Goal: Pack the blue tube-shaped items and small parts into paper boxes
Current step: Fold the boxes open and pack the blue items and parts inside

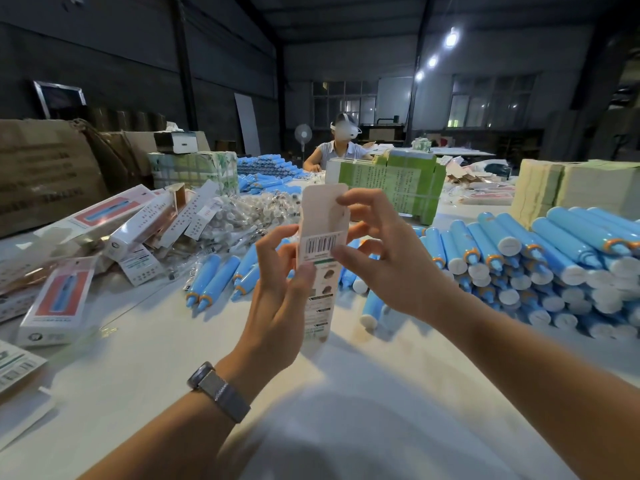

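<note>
Head view: both hands, left hand [277, 289] and right hand [384, 258], pinch the upright paper box [320, 237] in their fingers, top flap open for loading.

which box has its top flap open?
The box held upright in both hands; its top flap stands up. Those piled at left lie on their sides.

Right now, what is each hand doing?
Left hand: grips the paper box along its lower left side.
Right hand: pinches the same box near its open top flap.
</note>
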Motion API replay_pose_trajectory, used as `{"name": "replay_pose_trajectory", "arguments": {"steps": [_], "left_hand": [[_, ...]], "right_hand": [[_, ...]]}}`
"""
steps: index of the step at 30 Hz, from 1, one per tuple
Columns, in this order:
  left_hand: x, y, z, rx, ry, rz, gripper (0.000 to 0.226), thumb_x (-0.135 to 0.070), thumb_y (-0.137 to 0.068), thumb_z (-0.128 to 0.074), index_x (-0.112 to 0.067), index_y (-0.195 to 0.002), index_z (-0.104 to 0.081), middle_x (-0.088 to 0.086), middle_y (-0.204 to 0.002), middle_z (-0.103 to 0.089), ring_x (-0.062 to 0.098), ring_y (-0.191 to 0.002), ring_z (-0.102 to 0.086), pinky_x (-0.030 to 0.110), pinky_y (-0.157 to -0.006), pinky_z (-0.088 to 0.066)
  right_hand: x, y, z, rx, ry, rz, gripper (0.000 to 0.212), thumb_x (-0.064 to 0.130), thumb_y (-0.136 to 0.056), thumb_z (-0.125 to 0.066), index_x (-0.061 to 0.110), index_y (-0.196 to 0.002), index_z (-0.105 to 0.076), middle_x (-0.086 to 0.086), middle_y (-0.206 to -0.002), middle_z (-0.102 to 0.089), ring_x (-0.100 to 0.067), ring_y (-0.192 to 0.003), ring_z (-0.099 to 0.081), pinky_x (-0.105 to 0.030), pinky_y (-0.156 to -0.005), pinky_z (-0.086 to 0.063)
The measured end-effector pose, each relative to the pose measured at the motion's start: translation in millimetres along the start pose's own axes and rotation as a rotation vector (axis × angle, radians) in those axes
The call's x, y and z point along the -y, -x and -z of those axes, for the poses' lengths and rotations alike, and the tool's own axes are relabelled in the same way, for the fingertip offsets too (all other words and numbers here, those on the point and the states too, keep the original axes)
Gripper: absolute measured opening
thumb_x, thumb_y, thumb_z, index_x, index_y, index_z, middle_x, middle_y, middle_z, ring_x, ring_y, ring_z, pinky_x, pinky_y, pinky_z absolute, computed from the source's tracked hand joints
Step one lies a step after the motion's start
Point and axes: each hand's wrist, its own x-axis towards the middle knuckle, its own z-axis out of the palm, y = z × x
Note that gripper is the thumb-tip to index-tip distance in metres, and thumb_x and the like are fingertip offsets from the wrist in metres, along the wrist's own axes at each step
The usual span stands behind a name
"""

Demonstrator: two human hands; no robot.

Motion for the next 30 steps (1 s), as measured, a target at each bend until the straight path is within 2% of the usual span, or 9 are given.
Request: {"name": "replay_pose_trajectory", "arguments": {"steps": [2,5,7,11,13,16,18,24,30], "left_hand": [[-3,-2,-1,-0.032,0.001,-0.016,0.023,-0.040,-0.101,-0.040,-0.047,-0.123,-0.040,0.002,-0.113,-0.068,0.024,-0.095,-0.067,0.038,-0.077,-0.055],[-4,-3,0,-0.054,-0.034,-0.052,0.029,-0.035,-0.103,-0.038,-0.048,-0.129,-0.038,0.000,-0.111,-0.068,0.027,-0.092,-0.068,0.054,-0.075,-0.057],[-4,-3,1,-0.042,-0.045,-0.049,0.034,-0.034,-0.103,-0.039,-0.049,-0.134,-0.037,0.002,-0.111,-0.068,0.027,-0.092,-0.069,0.057,-0.076,-0.057],[-4,-3,3,-0.035,-0.070,-0.038,0.037,-0.036,-0.103,-0.038,-0.055,-0.135,-0.041,-0.004,-0.111,-0.069,0.019,-0.092,-0.068,0.041,-0.075,-0.058],[-5,-3,3,-0.044,-0.076,-0.040,0.033,-0.037,-0.103,-0.036,-0.055,-0.129,-0.045,-0.008,-0.109,-0.068,0.013,-0.088,-0.067,0.032,-0.070,-0.056],[-6,-2,2,-0.046,-0.080,-0.028,0.030,-0.037,-0.102,-0.036,-0.054,-0.123,-0.048,-0.006,-0.104,-0.068,0.016,-0.082,-0.066,0.034,-0.066,-0.057],[-8,-2,2,-0.041,-0.078,-0.022,0.029,-0.036,-0.102,-0.036,-0.054,-0.122,-0.048,-0.005,-0.102,-0.068,0.016,-0.080,-0.066,0.034,-0.066,-0.058],[-11,-5,4,-0.012,-0.067,-0.022,0.029,-0.033,-0.101,-0.039,-0.052,-0.120,-0.050,-0.008,-0.101,-0.069,0.013,-0.081,-0.067,0.026,-0.065,-0.054],[-13,-10,9,0.036,-0.069,0.004,0.025,-0.035,-0.098,-0.042,-0.051,-0.114,-0.053,-0.001,-0.100,-0.069,0.017,-0.083,-0.066,0.029,-0.068,-0.054]], "right_hand": [[0,0,0,0.005,-0.067,0.004,0.045,0.012,-0.087,-0.067,0.038,-0.112,-0.040,0.008,-0.113,-0.064,-0.011,-0.083,-0.061,-0.034,-0.066,-0.055],[2,1,-1,0.013,-0.115,0.006,0.040,0.016,-0.085,-0.065,0.033,-0.110,-0.040,0.005,-0.112,-0.066,-0.020,-0.085,-0.060,-0.038,-0.068,-0.053],[2,2,-1,0.020,-0.125,-0.004,0.037,0.016,-0.086,-0.064,0.031,-0.109,-0.039,0.002,-0.113,-0.068,-0.022,-0.087,-0.059,-0.040,-0.071,-0.052],[2,3,-2,0.013,-0.157,-0.007,0.038,0.018,-0.084,-0.067,0.029,-0.107,-0.039,0.001,-0.114,-0.069,-0.023,-0.085,-0.059,-0.044,-0.073,-0.051],[2,3,-4,-0.001,-0.174,-0.015,0.038,0.019,-0.082,-0.069,0.030,-0.105,-0.041,0.007,-0.111,-0.069,-0.018,-0.081,-0.059,-0.039,-0.070,-0.051],[-1,3,-5,-0.023,-0.211,-0.032,0.036,0.019,-0.080,-0.071,0.030,-0.102,-0.046,0.023,-0.100,-0.066,-0.006,-0.078,-0.058,-0.027,-0.067,-0.049],[-3,4,-5,-0.031,-0.218,-0.039,0.034,0.019,-0.080,-0.071,0.030,-0.102,-0.048,0.026,-0.097,-0.065,-0.005,-0.078,-0.057,-0.027,-0.067,-0.048],[-5,5,-5,-0.038,-0.226,-0.036,0.026,0.017,-0.080,-0.069,0.028,-0.100,-0.056,0.024,-0.095,-0.065,-0.006,-0.080,-0.057,-0.042,-0.072,-0.051],[-7,5,-2,-0.028,-0.242,-0.035,0.022,0.015,-0.080,-0.069,0.026,-0.097,-0.060,0.019,-0.093,-0.065,-0.009,-0.080,-0.057,-0.051,-0.072,-0.050]]}}
